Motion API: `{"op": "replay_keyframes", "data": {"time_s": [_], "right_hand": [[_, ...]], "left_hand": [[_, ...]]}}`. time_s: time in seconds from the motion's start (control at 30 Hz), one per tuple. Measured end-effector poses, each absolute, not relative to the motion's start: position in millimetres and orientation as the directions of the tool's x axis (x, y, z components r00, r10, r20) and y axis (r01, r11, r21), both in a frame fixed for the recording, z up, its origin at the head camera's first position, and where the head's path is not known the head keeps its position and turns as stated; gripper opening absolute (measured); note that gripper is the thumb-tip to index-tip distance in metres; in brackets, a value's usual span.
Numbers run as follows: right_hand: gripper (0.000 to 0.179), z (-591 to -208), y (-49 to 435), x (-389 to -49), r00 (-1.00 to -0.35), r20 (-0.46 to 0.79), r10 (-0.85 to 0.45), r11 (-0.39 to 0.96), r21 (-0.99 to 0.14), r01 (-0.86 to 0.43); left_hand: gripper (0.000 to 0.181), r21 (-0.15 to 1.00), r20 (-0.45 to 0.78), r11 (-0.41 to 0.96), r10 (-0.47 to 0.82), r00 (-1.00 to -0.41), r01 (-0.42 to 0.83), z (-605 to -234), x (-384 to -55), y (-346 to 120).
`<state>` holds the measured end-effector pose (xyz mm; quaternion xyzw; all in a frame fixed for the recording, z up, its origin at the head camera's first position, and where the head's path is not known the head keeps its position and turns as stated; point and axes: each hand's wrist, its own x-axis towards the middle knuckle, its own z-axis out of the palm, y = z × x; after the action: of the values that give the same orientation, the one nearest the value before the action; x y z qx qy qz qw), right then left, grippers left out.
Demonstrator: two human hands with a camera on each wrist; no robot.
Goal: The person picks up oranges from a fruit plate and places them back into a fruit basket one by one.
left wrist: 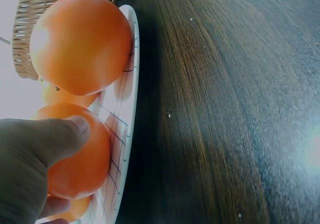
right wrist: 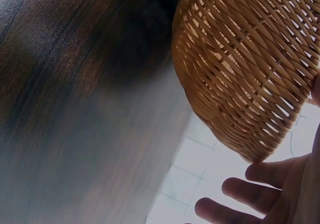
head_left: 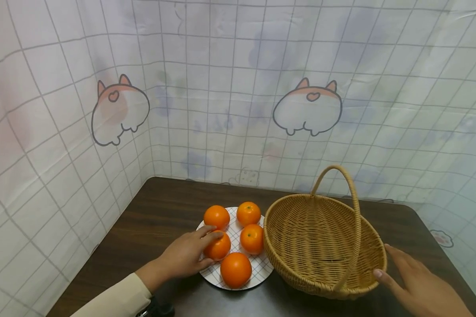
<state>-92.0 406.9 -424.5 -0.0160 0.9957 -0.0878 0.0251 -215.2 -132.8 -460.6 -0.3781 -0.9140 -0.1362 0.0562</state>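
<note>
Several oranges lie on a round white plate with a grid pattern [head_left: 258, 278]. My left hand [head_left: 184, 254] grips the orange [head_left: 218, 246] at the plate's left side, thumb on the near side and fingers over its top. The left wrist view shows my thumb pressed on this orange [left wrist: 82, 159], beside a larger-looking orange [left wrist: 82, 44]. Right of the plate stands a wicker basket [head_left: 313, 237] with an arched handle. My right hand [head_left: 424, 284] holds the basket's right rim, thumb on the rim and fingers outside. In the right wrist view, its fingers spread beside the weave [right wrist: 250, 69].
A dark wood-grain table [head_left: 162, 198] carries the plate and basket, which overlaps the plate's right edge in the head view. White grid-patterned sheeting [head_left: 222, 110] with cartoon animal prints hangs behind and at both sides. A dark object [head_left: 160, 308] shows under the left sleeve.
</note>
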Motion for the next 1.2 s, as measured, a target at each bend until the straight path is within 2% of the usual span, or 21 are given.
{"op": "replay_keyframes", "data": {"time_s": [0.3, 0.5, 0.73, 1.2], "right_hand": [[0.083, -426, 406, -91, -0.999, -0.038, -0.036, 0.985, -0.172, -0.029], [0.083, -425, 405, -90, -0.999, -0.026, -0.042, 0.984, -0.175, -0.037], [0.084, -425, 406, -90, -0.999, -0.033, -0.043, 0.984, -0.174, -0.036], [0.086, -423, 406, -93, -0.998, -0.045, -0.043, 0.984, -0.174, -0.035]], "left_hand": [[0.065, 0.198, 0.238, 0.671, 0.674, -0.699, 0.714, -462, -218, -127], [0.064, 0.178, 0.247, 0.649, 0.698, -0.672, 0.739, -458, -218, -126], [0.066, 0.167, 0.284, 0.617, 0.717, -0.636, 0.769, -447, -220, -125], [0.062, 0.197, 0.340, 0.579, 0.717, -0.609, 0.791, -421, -224, -114]]}}
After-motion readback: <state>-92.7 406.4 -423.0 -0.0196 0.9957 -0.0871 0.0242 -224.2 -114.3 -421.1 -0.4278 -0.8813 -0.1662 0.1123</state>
